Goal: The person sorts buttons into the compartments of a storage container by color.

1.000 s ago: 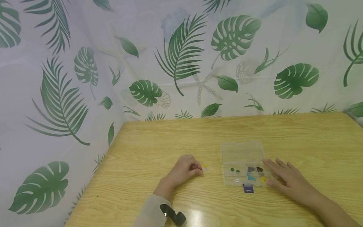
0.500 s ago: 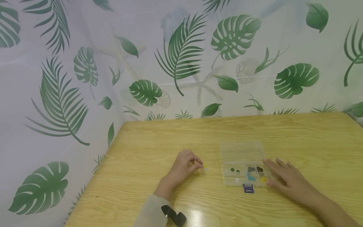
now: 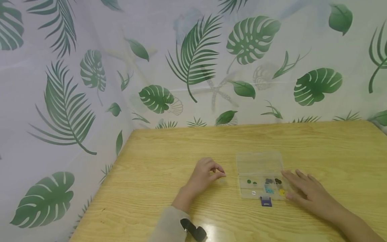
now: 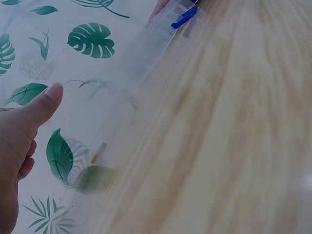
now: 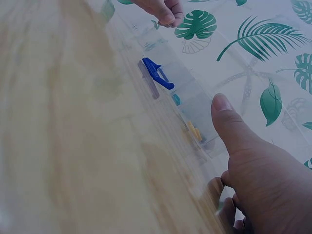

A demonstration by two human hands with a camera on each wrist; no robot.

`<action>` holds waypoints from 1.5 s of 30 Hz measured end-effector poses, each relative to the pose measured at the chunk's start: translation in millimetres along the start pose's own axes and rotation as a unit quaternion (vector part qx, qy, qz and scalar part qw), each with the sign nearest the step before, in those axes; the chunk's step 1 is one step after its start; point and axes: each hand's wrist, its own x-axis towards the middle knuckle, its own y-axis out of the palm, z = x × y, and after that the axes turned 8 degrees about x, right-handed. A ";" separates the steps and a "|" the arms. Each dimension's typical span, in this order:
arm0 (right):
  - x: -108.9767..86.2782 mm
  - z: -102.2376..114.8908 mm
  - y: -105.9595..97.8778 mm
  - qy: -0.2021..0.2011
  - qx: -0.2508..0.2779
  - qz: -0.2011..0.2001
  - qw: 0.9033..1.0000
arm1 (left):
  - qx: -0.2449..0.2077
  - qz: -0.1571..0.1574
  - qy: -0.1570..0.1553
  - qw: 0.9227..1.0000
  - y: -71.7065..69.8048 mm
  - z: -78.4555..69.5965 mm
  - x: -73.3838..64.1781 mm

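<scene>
A clear compartment box (image 3: 246, 194) lies on the table with its lid (image 3: 258, 163) raised. Its compartments hold green discs (image 3: 249, 181), grey and black pieces, blue pieces (image 3: 269, 189), yellow pieces (image 3: 282, 192) and a pale ring (image 3: 253, 193). Left of the box, my left hand (image 3: 205, 174) brings thumb and index fingertips together; what lies between them is hidden. Below the thumb in the left wrist view are a small yellow piece (image 4: 95, 158) and a greyish piece (image 4: 102, 147). My right hand (image 3: 315, 195), fingers extended, rests against the box's right side.
A blue-purple latch (image 3: 266, 201) hangs off the box's front edge. The wooden table (image 3: 169, 148) meets a leaf-printed cloth (image 3: 193, 101) at the back and left. A black strap (image 3: 193, 229) sits on my left sleeve.
My left hand has moved right and slightly away from me, its fingertips passing the yellow piece, which the head view no longer shows. My right hand and the box stay in place.
</scene>
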 end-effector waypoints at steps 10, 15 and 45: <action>-0.6 0.8 -0.4 -0.008 -0.001 -0.006 1.000 | 0.004 -0.018 0.052 0.998 19.7 -22.3 22.9; -0.4 0.7 0.1 -0.008 -0.001 -0.004 1.000 | 0.006 -0.019 0.059 0.998 32.8 -31.5 32.3; -0.9 -2.7 -0.8 0.001 -0.010 0.000 1.000 | 0.164 -0.026 0.075 0.983 67.8 -83.7 58.2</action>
